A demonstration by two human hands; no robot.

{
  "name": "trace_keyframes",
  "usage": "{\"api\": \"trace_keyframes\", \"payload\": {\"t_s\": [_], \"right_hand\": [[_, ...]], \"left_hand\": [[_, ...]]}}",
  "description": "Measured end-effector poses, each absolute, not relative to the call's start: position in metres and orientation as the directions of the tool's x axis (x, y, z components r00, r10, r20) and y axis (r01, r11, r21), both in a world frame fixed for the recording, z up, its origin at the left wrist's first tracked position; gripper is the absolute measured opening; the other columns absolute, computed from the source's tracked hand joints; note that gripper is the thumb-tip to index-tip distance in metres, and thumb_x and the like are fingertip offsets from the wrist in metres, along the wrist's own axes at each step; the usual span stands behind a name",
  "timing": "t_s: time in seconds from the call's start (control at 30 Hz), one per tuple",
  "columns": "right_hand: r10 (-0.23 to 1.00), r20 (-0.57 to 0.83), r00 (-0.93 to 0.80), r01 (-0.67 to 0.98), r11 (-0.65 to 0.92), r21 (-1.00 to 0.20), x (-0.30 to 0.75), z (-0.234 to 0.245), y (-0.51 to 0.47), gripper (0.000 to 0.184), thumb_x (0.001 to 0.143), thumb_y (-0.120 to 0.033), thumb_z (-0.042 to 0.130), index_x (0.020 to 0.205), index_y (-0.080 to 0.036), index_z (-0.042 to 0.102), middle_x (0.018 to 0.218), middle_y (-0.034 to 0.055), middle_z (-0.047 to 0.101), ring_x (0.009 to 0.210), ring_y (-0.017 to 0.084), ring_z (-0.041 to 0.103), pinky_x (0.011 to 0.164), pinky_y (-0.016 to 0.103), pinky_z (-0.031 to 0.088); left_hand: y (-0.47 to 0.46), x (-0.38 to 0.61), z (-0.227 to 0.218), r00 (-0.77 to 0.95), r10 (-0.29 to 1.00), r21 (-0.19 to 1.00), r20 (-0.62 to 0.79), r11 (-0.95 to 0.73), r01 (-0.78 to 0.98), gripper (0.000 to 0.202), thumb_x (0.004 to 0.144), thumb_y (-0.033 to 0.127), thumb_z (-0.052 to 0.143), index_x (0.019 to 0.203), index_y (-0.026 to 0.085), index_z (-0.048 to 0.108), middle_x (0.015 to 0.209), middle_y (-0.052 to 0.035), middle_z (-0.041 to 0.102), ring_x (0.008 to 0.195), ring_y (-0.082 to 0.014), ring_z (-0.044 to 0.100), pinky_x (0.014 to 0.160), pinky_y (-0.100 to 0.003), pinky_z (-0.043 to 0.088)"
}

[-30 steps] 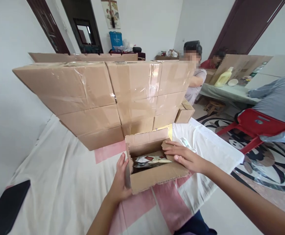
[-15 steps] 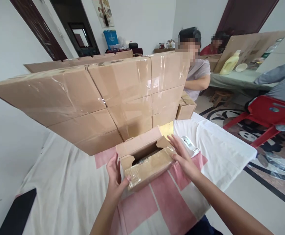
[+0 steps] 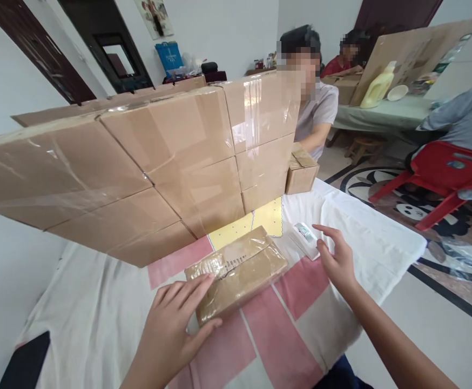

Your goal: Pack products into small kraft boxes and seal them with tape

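Note:
A brown cardboard box (image 3: 240, 270) with shiny clear tape lies lid down on the cloth-covered table. My left hand (image 3: 175, 319) rests at its left end, fingers stretched over the top and thumb by the front side. To the right of the box is a small white object (image 3: 307, 240) with a greyish-green top; its exact kind is unclear. Beside its right edge, my right hand (image 3: 337, 256) reaches with thumb and forefinger apart, and nothing shows between them. Whether the fingertips touch it I cannot tell.
Behind the box stands a tall wall of taped cartons (image 3: 195, 162). A smaller carton (image 3: 302, 170) sits at its right end, close to a seated person (image 3: 321, 102). A black flat object (image 3: 25, 359) lies at the left. A red chair (image 3: 454, 167) stands beyond the table.
The box's open flap has been folded down, hiding the inside. My right hand has left the box and moved right to the white object. My left hand has shifted onto the box's top.

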State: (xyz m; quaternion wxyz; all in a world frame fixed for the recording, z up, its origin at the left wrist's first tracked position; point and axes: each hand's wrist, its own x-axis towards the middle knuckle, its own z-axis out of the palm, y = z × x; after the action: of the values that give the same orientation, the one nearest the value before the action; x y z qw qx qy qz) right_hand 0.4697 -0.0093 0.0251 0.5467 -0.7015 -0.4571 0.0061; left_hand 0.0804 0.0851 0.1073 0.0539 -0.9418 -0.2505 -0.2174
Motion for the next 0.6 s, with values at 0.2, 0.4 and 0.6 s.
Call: {"api": "trace_keyframes", "payload": {"t_s": [0.2, 0.4, 0.6], "right_hand": [[0.736, 0.301, 0.607, 0.540, -0.104, -0.835, 0.504, 0.000, -0.018, 0.023, 0.091, -0.035, 0.053, 0.101, -0.021, 0.068, 0.102, 0.0083, 0.071, 0.092, 0.026, 0.067, 0.085, 0.043, 0.052], [0.809, 0.221, 0.545, 0.526, -0.125, -0.841, 0.511, 0.006, -0.010, 0.021, 0.092, -0.034, 0.051, 0.087, -0.020, 0.066, 0.105, 0.0093, 0.066, 0.089, 0.022, 0.064, 0.077, 0.036, 0.049], [0.885, -0.066, 0.461, 0.453, -0.298, -0.840, 0.526, 0.019, -0.001, 0.028, 0.089, -0.035, 0.051, 0.066, -0.019, 0.056, 0.098, 0.0066, 0.062, 0.082, 0.019, 0.061, 0.077, 0.035, 0.045]], "left_hand": [[0.084, 0.110, 0.106, 0.793, 0.491, -0.179, 0.361, -0.798, 0.575, 0.069, 0.078, 0.059, 0.070, 0.139, 0.029, 0.058, 0.102, -0.0079, 0.068, 0.087, -0.0278, 0.057, 0.075, -0.038, 0.037], [0.078, 0.126, 0.119, 0.823, 0.486, -0.275, 0.293, -0.782, 0.560, 0.054, 0.083, 0.047, 0.065, 0.131, 0.022, 0.061, 0.116, -0.0110, 0.069, 0.099, -0.0308, 0.058, 0.082, -0.043, 0.036], [0.062, 0.168, 0.118, 0.810, 0.464, -0.343, 0.359, -0.742, 0.576, 0.059, 0.091, 0.048, 0.058, 0.137, 0.011, 0.056, 0.119, -0.0149, 0.071, 0.095, -0.0297, 0.060, 0.086, -0.045, 0.038]]}}
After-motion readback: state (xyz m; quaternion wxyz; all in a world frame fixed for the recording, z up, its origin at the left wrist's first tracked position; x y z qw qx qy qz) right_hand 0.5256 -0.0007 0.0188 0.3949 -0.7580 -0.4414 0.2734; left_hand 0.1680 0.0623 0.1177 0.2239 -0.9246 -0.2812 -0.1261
